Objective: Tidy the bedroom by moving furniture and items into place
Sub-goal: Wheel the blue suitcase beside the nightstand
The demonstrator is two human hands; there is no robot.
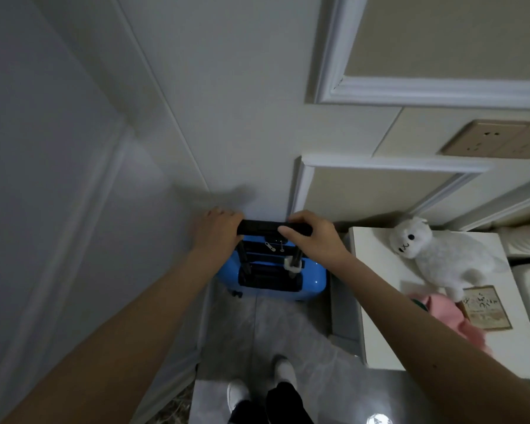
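A small blue suitcase [311, 278] stands upright on the grey tiled floor, tucked into the corner against the white wall. Its black pull handle [259, 227] is raised on two dark rods. My left hand [216, 231] grips the handle's left end, fingers curled over the top. My right hand [314, 235] grips the right end, thumb lying along the front of the bar. Both forearms reach down from the lower corners of the view.
A white bedside cabinet [377, 289] stands directly right of the suitcase, carrying a white plush animal [441, 255], a pink soft item [450, 319] and a small printed card [485, 307]. A white door or panel [58, 209] fills the left. My feet [260, 390] stand on the tiles below.
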